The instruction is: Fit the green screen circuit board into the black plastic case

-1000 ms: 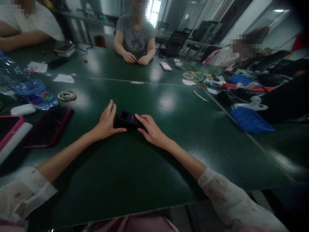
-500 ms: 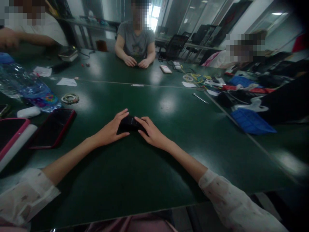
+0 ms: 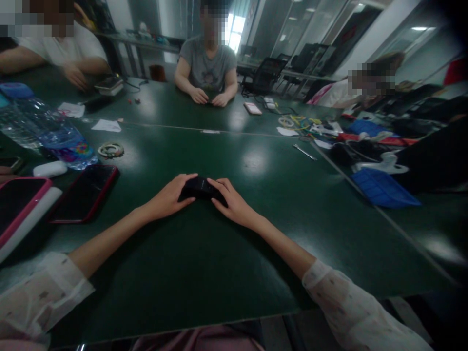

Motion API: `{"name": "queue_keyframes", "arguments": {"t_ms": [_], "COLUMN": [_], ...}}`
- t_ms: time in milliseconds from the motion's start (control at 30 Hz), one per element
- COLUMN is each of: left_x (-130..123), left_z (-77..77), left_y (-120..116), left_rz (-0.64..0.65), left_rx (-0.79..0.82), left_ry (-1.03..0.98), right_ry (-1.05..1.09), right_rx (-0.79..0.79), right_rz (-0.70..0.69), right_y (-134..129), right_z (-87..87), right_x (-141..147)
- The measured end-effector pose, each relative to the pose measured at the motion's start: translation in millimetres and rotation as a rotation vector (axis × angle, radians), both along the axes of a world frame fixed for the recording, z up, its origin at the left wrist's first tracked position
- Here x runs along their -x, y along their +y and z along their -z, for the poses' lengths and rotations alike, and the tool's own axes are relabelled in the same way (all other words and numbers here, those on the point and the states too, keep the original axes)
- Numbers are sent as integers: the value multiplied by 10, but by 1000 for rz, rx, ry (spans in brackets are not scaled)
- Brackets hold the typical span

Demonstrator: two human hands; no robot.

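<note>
A small black box-like object (image 3: 199, 187) with faint pale marks on its face rests on the green table (image 3: 204, 263); its exact kind is hard to make out. Around its left end is my left hand (image 3: 168, 197), thumb at the near side and fingers over the far top. My right hand (image 3: 236, 204) grips the right end the same way, its index finger lying along the top. Both hands hold it between thumb and fingers, covering its two ends.
To the left are a red-edged phone (image 3: 86, 195), a pink-cased phone (image 3: 24, 204), a white case (image 3: 50, 169), water bottles (image 3: 62, 134) and a coil (image 3: 111, 150). Rightward lie a metal wrench-like tool (image 3: 304, 152) and a blue tray (image 3: 383, 187). A person (image 3: 208, 68) sits opposite.
The fingers of my left hand have come down closer onto the black object. The whole view has shifted slightly. At the far left, another person's arm has moved.
</note>
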State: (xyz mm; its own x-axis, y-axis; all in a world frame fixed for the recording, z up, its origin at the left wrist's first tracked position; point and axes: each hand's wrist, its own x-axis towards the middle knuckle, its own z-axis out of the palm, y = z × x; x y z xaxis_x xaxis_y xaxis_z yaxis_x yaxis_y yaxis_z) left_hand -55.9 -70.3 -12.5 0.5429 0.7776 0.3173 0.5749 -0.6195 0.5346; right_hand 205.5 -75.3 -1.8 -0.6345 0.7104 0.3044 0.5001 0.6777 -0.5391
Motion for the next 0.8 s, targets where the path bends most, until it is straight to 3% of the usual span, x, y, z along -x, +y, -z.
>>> {"name": "queue_keyframes", "arguments": {"t_ms": [200, 600, 800], "left_x": [-10, 38, 41], "left_z": [-2, 9, -32], "left_y": [2, 73, 98], "left_rz": [-14, -92, -43], "left_rx": [32, 309, 352], "left_ry": [10, -136, -176], "right_ry": [-6, 88, 82], "right_rx": [24, 120, 120], "right_rz": [35, 53, 76], "right_y": [9, 54, 79], "right_z": [8, 23, 60], "right_x": [-30, -79, -93]}}
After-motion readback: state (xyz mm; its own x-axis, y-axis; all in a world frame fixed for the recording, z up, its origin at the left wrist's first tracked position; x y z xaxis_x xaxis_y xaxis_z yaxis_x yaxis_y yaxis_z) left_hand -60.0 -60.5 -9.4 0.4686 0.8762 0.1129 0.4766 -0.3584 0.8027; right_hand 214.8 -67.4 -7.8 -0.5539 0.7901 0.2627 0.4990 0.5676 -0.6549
